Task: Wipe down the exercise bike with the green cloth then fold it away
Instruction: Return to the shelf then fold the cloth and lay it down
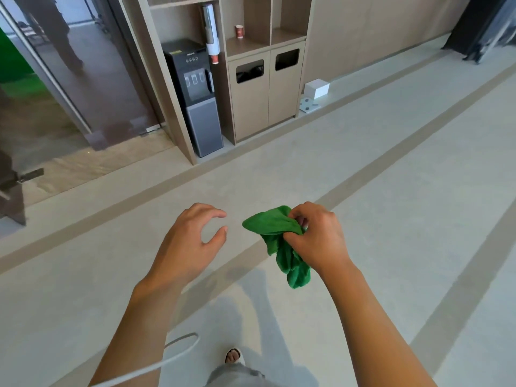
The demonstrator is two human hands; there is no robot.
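**Holding the cloth bunched, no bike in view**

Seen from the head camera, one green cloth (282, 241) is gripped in the right hand (318, 236), just right of the frame's centre, with the fingers curled round its bunched middle. One lobe of the cloth points left toward the left hand (190, 241); the rest hangs down and slightly right, so its long axis runs roughly from upper left to lower right. The left hand is held loose and empty, thumb and fingers spread in a C, just beside the cloth's left tip but apart from it. That tip is judged to be what the left hand would take next to spread or fold the cloth. No exercise bike is shown, so how far the wiping has got cannot be told.

One water dispenser (195, 96) and two bin openings (250, 70) are counted in the upper middle of the frame, and one paper cup (239, 31) on a shelf above.
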